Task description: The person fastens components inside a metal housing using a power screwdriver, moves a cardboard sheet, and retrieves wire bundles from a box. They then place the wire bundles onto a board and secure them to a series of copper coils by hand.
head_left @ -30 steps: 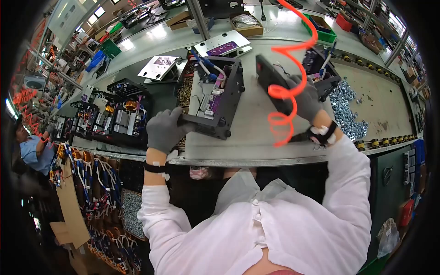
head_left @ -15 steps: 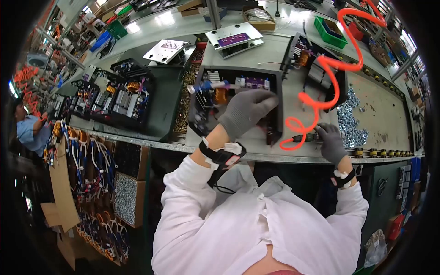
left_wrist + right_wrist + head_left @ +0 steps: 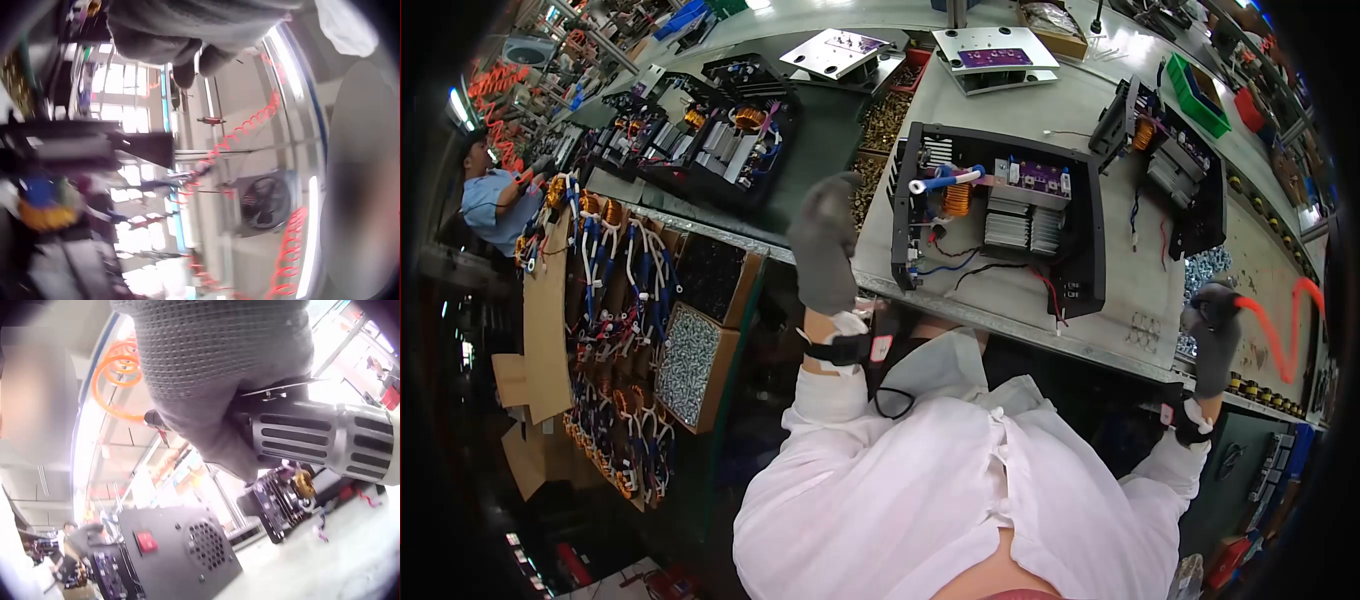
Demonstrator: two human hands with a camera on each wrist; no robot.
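Note:
An uncovered black metal housing (image 3: 1090, 230) lies on the bench before me, showing a purple circuit board (image 3: 1030, 180), a copper coil (image 3: 955, 203) and grey heat sinks (image 3: 1020, 228). Left of it my gloved left hand (image 3: 822, 245) hovers by the bench's front edge. Its fingers (image 3: 182, 74) hang loosely bent in the left wrist view, with nothing visible in them. At the right, my gloved right hand (image 3: 1215, 335) grips an air screwdriver, whose slotted barrel (image 3: 306, 434) fills the right wrist view. An orange coiled hose (image 3: 1280, 340) trails from that hand.
A second black housing (image 3: 1180, 170) stands to the right, several more (image 3: 730, 140) at the left. Brass screws (image 3: 887, 122) fill a tray left of the work; silver ones (image 3: 1203, 265) lie right. Two metal plates (image 3: 995, 55) sit behind. Wired coils (image 3: 605, 270) hang at lower left.
The black housing has turned and lies flatter. My left hand has left it toward the left. My right hand, earlier with a black panel, has taken up the screwdriver and moved right.

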